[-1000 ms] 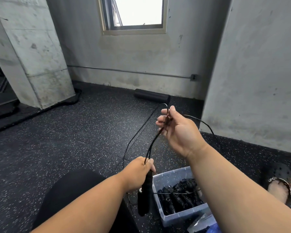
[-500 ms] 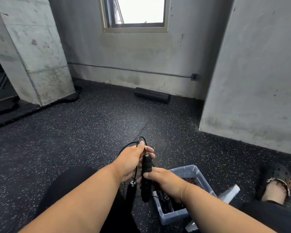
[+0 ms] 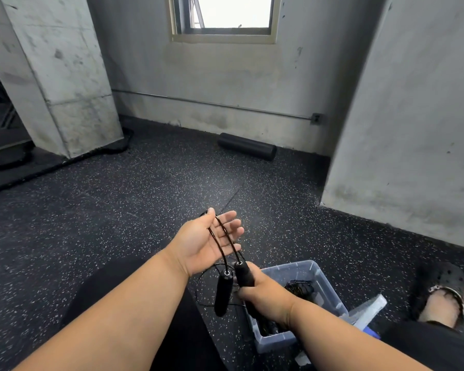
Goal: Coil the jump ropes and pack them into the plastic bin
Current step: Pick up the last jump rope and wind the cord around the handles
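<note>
My left hand [image 3: 208, 243] is held palm up with straight fingers, and the thin black cord of a jump rope [image 3: 227, 238] lies looped across its palm. One black handle [image 3: 221, 293] hangs free from the cord below that hand. My right hand [image 3: 263, 293] grips the other black handle [image 3: 243, 274] just above the clear plastic bin [image 3: 330, 293]. Inside the bin lie several coiled black ropes [image 3: 299, 289], partly hidden by my right forearm.
The bin's clear lid [image 3: 368, 310] leans at its right side. A black foam roller [image 3: 247, 146] lies by the far wall. Concrete pillars stand at left [image 3: 56, 76] and right [image 3: 413, 129]. My sandalled foot [image 3: 441, 295] rests at right on the speckled rubber floor [image 3: 91, 210].
My left hand has opened flat under the cord loops. My right hand has dropped with its handle toward the bin, and the second handle now dangles free.
</note>
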The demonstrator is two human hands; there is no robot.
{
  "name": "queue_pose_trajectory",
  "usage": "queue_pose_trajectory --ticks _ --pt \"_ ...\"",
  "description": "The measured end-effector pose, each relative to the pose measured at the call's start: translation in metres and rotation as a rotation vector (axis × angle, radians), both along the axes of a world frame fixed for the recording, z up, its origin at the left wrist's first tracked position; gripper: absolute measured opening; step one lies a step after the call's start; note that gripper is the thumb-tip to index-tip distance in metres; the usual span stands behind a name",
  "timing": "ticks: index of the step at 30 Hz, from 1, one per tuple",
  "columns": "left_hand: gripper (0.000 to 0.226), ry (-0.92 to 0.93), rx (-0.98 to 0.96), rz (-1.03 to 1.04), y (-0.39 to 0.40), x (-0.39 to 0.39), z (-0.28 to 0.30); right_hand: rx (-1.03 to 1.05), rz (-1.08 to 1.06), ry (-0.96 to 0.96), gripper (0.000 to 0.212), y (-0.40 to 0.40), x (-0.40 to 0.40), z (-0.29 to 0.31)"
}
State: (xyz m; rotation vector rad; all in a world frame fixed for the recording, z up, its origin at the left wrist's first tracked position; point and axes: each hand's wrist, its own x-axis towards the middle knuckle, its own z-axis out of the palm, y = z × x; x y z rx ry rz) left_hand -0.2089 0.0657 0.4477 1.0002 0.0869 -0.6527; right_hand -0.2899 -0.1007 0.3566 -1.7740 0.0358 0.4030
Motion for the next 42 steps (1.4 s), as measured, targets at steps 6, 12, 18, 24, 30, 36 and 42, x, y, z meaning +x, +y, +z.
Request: queue_pose_trajectory --ticks 6,12,18,24,30,36,42 --pt "0.049 -0.012 -0.017 -0.054 -0.002 -0.002 -0.001 0.121 0.053 0.033 0.063 0.010 0.003 0.000" --pt "0.044 0.001 -0.016 -0.022 -0.004 -0.003 0.000 0.180 0.036 -0.044 0.039 0.015 0.003 0.009" --pt "0.049 -0.033 0.044 -0.065 -0.001 -0.003 -0.002 0.068 0.057 -0.050 0.035 0.013 0.006 0.008" --pt "0.049 -0.009 0.035 -0.043 0.000 0.000 0.001 0.175 0.118 0.040 0.038 0.017 0.003 0.004" --pt "0.049 -0.013 0.041 -0.005 0.005 0.002 0.003 0.238 0.100 0.126 0.040 0.017 0.002 0.004" --pt "0.047 -0.003 0.040 0.069 0.008 0.005 0.004 0.389 0.110 0.165 0.023 0.014 -0.003 0.018" --pt "0.044 0.058 0.007 0.171 0.011 0.009 0.003 0.487 0.218 0.263 0.025 0.006 -0.012 0.026"
